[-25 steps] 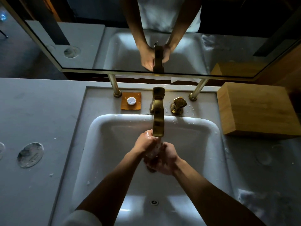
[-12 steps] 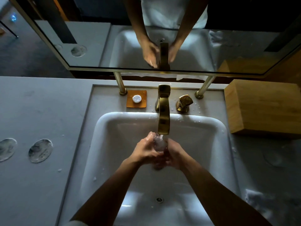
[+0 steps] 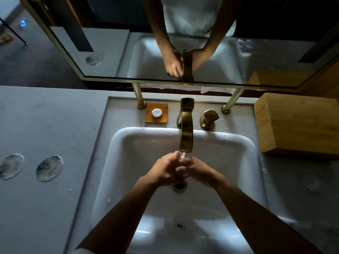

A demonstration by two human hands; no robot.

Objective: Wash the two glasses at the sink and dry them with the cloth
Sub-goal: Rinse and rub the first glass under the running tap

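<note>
While water runs from the tap [image 3: 186,136], L hand [image 3: 166,170] & R hand [image 3: 199,171] both wrap round a glass [image 3: 182,162] over the sink [image 3: 128,143]. Glass is mostly hidden btw the fingers, right under the spout.

Over the white ceramic sink [image 3: 244,143], the left hand [image 3: 163,169] and right hand [image 3: 200,171] met in a shared grip on a clear glass [image 3: 182,162] under the brass faucet [image 3: 186,132]. Two round coasters [image 3: 49,168] lay on the grey worktop [image 3: 45,116].
</note>
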